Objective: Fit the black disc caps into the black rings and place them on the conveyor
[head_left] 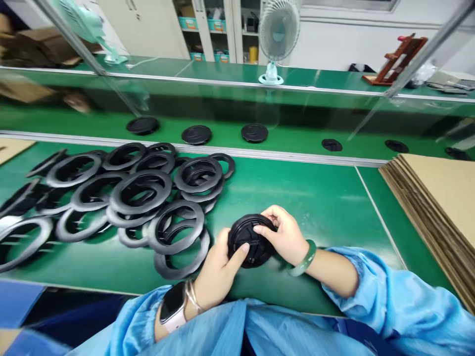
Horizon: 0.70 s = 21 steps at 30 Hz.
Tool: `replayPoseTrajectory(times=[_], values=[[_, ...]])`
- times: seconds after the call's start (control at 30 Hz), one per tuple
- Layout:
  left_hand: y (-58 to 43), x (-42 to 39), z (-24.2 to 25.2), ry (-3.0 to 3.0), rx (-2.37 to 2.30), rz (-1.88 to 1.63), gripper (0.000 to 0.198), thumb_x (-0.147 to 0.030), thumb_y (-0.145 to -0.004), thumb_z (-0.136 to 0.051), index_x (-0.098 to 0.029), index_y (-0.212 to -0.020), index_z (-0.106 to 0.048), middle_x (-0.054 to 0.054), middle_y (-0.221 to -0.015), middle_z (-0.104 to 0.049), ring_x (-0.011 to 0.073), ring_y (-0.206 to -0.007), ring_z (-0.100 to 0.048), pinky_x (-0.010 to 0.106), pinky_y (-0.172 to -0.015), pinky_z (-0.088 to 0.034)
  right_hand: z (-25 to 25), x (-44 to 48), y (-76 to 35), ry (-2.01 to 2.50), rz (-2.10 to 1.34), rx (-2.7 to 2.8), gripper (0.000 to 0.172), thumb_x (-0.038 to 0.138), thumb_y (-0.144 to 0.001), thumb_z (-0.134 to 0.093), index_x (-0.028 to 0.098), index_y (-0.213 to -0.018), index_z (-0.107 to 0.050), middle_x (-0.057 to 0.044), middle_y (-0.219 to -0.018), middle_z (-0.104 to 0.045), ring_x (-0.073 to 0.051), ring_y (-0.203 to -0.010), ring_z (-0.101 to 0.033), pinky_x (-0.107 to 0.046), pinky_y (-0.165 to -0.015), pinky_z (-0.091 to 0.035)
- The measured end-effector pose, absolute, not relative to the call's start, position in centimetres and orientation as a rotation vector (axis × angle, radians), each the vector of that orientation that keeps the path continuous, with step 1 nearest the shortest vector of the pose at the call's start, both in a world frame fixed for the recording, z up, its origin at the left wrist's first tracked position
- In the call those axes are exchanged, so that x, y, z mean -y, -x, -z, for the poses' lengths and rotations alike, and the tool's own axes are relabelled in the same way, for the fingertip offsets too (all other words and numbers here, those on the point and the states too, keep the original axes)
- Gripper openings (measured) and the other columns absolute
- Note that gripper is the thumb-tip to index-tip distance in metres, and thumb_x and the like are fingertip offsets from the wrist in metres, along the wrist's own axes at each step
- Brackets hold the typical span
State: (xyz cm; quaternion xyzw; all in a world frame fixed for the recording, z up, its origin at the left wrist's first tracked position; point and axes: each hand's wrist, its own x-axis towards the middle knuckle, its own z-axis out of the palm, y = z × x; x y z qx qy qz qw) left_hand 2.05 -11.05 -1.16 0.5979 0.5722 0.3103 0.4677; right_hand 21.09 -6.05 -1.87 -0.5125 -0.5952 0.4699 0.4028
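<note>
Ring pile: a heap of black plastic rings (141,190) is lying across the left half of the green worktop (319,198), overlapping one another and reaching almost to the left hand.
Left hand: the left hand (217,269) is cradling the black round part (252,241) from below and left, with the thumb pressing on its face; its fingers are wrapping the part's near edge. A watch (172,305) and thin bangles are sitting on that wrist.
Black round part: it is being held just above the worktop near the front edge, between both hands, right of the ring pile and touching none of the rings.
Right hand: the right hand (284,235) is gripping the part from above and right, fingers curled over its rim. A green bangle (304,259) is circling this wrist.
Conveyor strip: behind a metal rail, black discs (196,134) are lying spaced out in a row on a lower green belt.
Far side: a small fan (276,37) is standing on the far worktop, with a wooden stand (399,59) to its right.
Cardboard: a stack of flat sheets (438,207) is lying along the right edge.
Writing: none is reading clearly anywhere.
Open room: bare green surface is stretching between the hands and the cardboard, and back towards the rail.
</note>
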Motion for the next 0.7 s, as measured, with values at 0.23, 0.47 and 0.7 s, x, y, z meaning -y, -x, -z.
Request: replayPoseTrajectory(times=[0.23,0.47,0.7], values=[[-2.3,11.3,0.8,-1.397,-1.334,-0.857,0.028,-0.039,-0.094,-0.054,-0.02,-0.114,-0.051,0.003,-0.109,-0.064,0.0196,-0.101,-0.059,0.033,-0.089,-0.046,1.5,6.5,-21.9,1.147,-1.534,1.679,0.05,0.035,-0.073,-0.08,0.022,-0.115,-0.056,-0.003,-0.112,-0.063,-0.024,-0.105,-0.058,-0.037,-0.093,-0.046],[-2.3,11.8,0.1,-1.387,-1.321,-0.836,0.03,-0.04,-0.094,-0.052,-0.02,-0.117,-0.05,0.005,-0.107,-0.067,0.0202,-0.097,-0.063,0.034,-0.085,-0.049,1.6,6.4,-21.7,1.157,-1.62,1.57,0.045,0.036,-0.07,-0.084,0.019,-0.104,-0.06,-0.004,-0.102,-0.066,-0.025,-0.098,-0.06,-0.037,-0.088,-0.048],[3.4,12.1,-4.5,-2.074,-1.653,-0.655,0.053,-0.042,-0.081,-0.071,-0.022,-0.127,-0.054,0.009,-0.118,-0.067,0.0279,-0.107,-0.062,0.045,-0.097,-0.049,1.3,3.6,-23.4,0.987,-1.94,0.86,0.05,0.038,-0.069,-0.088,0.018,-0.108,-0.063,-0.007,-0.107,-0.068,-0.024,-0.098,-0.064,-0.034,-0.087,-0.053]])
